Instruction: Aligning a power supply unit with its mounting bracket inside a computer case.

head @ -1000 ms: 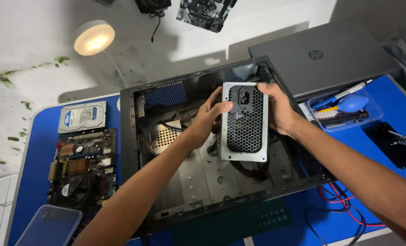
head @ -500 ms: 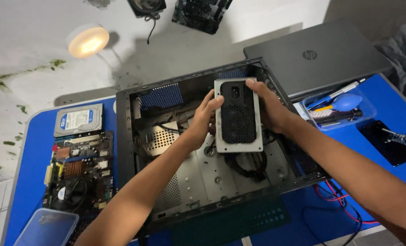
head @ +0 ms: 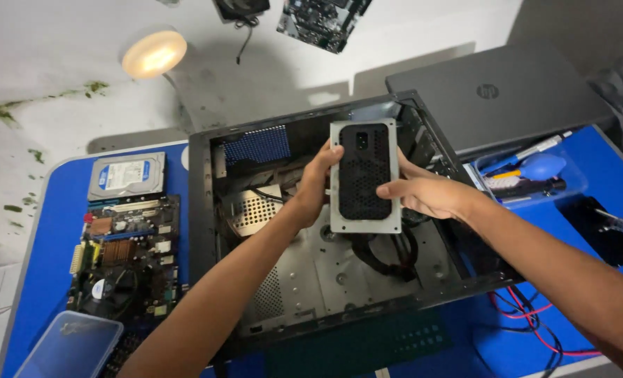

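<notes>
You are part-way through handling the grey metal box-shaped power supply unit with a black mesh fan grille [head: 364,176], which you hold up over the open black steel computer case [head: 206,231] lying on its side on the blue table top [head: 45,238]; by its position I judge that it is neither seated in the case nor set aside. Your left hand [head: 316,183] is closed round the unit's left edge, fingers curled over the rim and thumb toward the top corner. Your right hand [head: 427,194] grips the right edge, half closed, index finger laid forward along the side and the remaining fingers behind the housing, where I cannot see them. Below both hands a bundle of black cables [head: 385,253] lies on the case floor; whether it is joined to the unit I cannot tell. The next move calls for a level, two-handed carry, with care that the cables do not snag on the case frame. Left of your left hand, outside the case, sit a silver rectangular hard drive [head: 126,176] and a green motherboard [head: 126,255]. Beyond your right hand lie a closed grey laptop [head: 500,94] and a clear tray with a blue dust blower [head: 542,166].
</notes>
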